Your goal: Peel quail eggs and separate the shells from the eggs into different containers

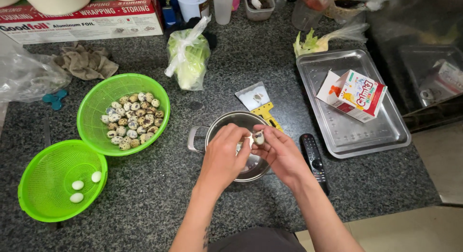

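Both my hands are over a small steel pot (217, 122) on the dark granite counter. My right hand (282, 153) pinches a speckled quail egg (259, 137) that is partly peeled. My left hand (223, 155) has its fingertips on the same egg, at its shell. To the left, a green colander (96, 102) holds several unpeeled speckled eggs (131, 120). A second green colander (53, 160) nearer the front left holds three peeled white eggs (77, 185).
A black remote (314, 160) lies right of the pot, next to a steel tray (347, 131) with a small carton (354, 94). A yellow-handled scraper (260, 101), a bag of greens (188, 57), a rag (86, 61) and a foil box (82, 16) sit behind.
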